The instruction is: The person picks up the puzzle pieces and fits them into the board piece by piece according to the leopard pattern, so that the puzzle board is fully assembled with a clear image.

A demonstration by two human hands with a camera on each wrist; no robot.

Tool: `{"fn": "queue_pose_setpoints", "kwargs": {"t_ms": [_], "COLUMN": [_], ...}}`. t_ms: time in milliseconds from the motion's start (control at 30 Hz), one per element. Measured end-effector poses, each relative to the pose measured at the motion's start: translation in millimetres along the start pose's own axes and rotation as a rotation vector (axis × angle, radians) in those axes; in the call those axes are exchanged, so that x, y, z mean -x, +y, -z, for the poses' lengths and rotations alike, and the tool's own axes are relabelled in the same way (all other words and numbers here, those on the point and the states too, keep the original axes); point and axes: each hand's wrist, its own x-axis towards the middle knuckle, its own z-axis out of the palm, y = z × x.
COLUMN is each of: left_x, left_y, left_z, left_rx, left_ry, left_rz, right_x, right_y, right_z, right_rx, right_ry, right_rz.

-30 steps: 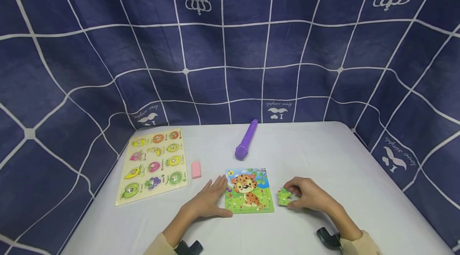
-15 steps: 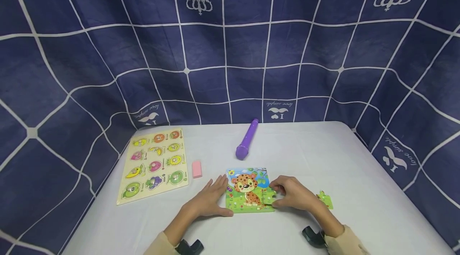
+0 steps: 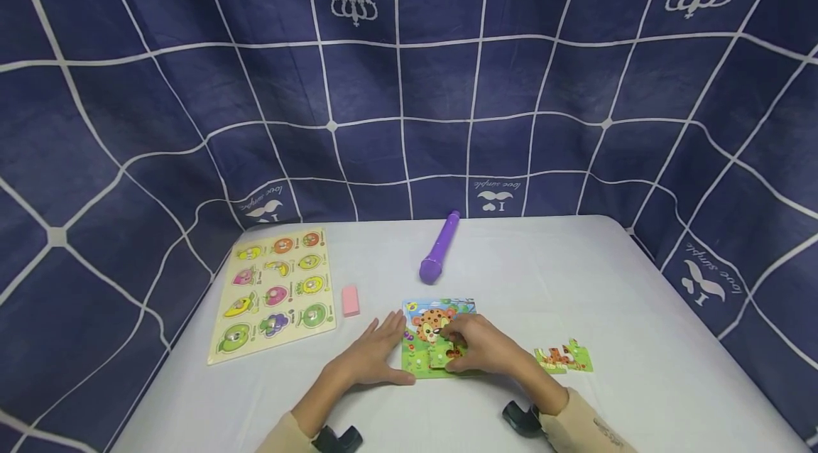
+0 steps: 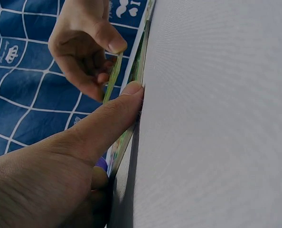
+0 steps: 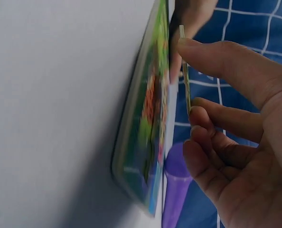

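A leopard jigsaw puzzle board (image 3: 415,368) lies flat on the white table. My left hand (image 3: 366,355) rests along its left edge with fingers stretched out; in the left wrist view the thumb (image 4: 124,97) lies at the board's edge. Over the middle of the board, my right hand (image 3: 486,346) pinches a green puzzle piece (image 3: 439,355) between thumb and fingers. The right wrist view shows that puzzle piece (image 5: 186,80) edge-on, apart from the board. Part of the leopard picture is hidden by the right hand.
More puzzle pieces (image 3: 578,355) lie to the right, beside the right forearm. Behind the board is a purple toy microphone (image 3: 438,250). A pink block (image 3: 349,301) and a fruit peg puzzle (image 3: 275,307) are on the left. Blue checked cloth (image 3: 441,84) hangs around the table.
The right hand has carried the green puzzle piece leftward, from beside the board to over its middle. Loose puzzle pieces on the right have come into view. The left hand stays in place.
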Motion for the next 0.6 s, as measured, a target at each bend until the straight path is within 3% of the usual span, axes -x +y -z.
{"fn": "queue_pose_setpoints", "kwargs": {"t_ms": [600], "left_x": [-1.8], "left_y": [0.2], "left_z": [-0.3], "left_rx": [-0.026], "left_ry": [0.002], "left_rz": [0.008], "right_x": [-10.8], "right_y": [-6.1], "right_z": [-12.1], "right_rx": [0.008], "right_ry": [-0.006], "right_rz": [0.045]}}
